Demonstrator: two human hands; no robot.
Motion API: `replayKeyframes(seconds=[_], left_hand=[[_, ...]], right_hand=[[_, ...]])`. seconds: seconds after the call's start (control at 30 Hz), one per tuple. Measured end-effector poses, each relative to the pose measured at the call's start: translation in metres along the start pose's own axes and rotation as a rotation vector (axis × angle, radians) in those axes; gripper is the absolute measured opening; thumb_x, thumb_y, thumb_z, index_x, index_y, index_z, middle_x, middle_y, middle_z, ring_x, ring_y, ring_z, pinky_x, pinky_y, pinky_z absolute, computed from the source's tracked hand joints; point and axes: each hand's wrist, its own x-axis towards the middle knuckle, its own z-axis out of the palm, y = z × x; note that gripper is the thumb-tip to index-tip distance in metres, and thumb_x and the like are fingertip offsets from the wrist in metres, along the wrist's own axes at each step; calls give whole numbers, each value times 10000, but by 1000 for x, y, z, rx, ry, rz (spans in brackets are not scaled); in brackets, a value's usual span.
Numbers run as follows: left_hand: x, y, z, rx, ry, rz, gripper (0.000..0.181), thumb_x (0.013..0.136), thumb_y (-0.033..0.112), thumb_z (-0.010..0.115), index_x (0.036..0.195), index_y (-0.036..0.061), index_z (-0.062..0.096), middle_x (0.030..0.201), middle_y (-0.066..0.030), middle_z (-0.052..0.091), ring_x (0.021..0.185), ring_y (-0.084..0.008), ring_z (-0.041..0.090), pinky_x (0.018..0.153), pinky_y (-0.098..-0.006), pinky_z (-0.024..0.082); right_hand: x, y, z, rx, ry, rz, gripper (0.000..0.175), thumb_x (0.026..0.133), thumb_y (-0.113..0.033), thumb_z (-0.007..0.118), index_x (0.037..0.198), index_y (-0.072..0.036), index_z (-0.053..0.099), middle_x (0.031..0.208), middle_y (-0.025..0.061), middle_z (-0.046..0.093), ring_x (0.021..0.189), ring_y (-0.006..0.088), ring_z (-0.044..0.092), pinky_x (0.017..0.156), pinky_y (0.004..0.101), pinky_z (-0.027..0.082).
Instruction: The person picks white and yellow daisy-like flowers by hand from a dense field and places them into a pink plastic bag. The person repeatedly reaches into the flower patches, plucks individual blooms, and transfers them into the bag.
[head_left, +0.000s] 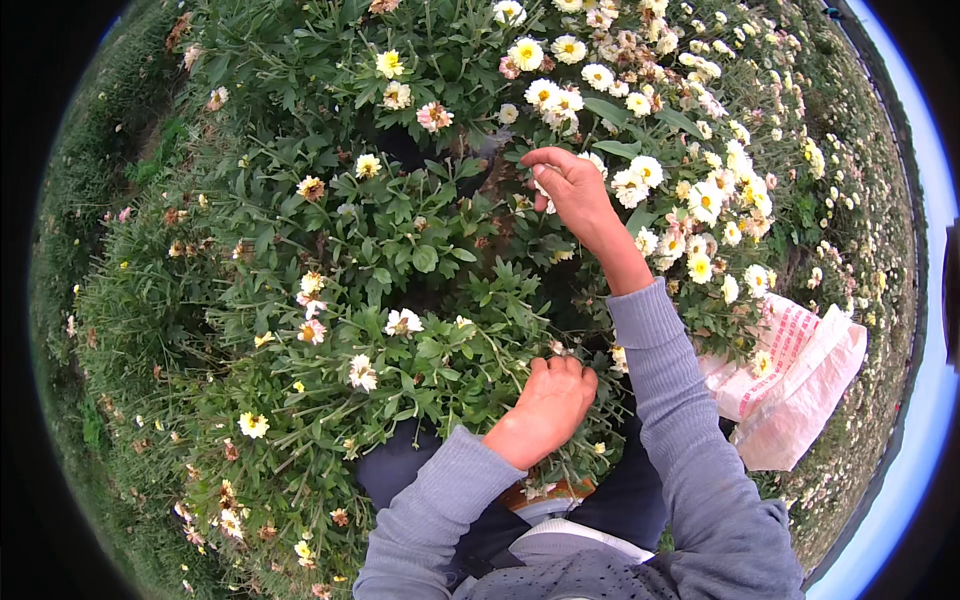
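My right hand (576, 191) reaches forward over the chrysanthemum plants, its thumb and fingers curled about a white chrysanthemum flower (545, 199) that is partly covered by the fingers. Nearer to my body, my left hand (551, 401) is bent down into the green foliage (465, 367). Its fingertips are hidden, so what they hold cannot be seen; a small pale flower (559, 347) shows just beyond the knuckles. A cluster of white and yellow-centred flowers (705, 202) stands right of my right hand. Left of my left hand is a white flower (403, 322).
A white woven sack (802, 390) with red printing lies among the plants beside my right forearm. Below my hands are my dark-trousered legs (626, 480) and a brown and white object (544, 501) between them. Flower rows (840, 202) stretch away at the right.
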Motion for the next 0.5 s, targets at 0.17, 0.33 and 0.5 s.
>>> replayKeyframes(seconds=[0.17, 0.33, 0.5], left_hand=[[11, -18, -30, -273, 400, -23, 108, 720, 33, 556, 826, 27, 575, 793, -109, 563, 765, -279, 561, 676, -382, 448], [21, -22, -46, -457, 684, -60, 185, 727, -38, 536, 900, 1, 585, 865, -132, 590, 799, -298, 584, 683, -371, 481], [23, -20, -49, -481, 597, -39, 179, 743, -30, 534, 913, -4, 582, 867, -143, 590, 808, -303, 582, 696, -380, 479]], right_hand=[[-44, 19, 5, 187, 348, 137, 258, 881, -92, 453, 1102, 31, 505, 861, 90, 599, 630, 100, 565, 596, 235, 441], [-37, 53, -11, -38, 407, 209, 479, 843, -90, 453, 1299, 16, 349, 878, 134, 608, 584, 129, 574, 568, 262, 457], [8, 63, -30, 411, 127, 436, 677, 786, -93, 482, 1396, -113, 191, 947, 103, 588, 558, 114, 532, 488, 277, 403]])
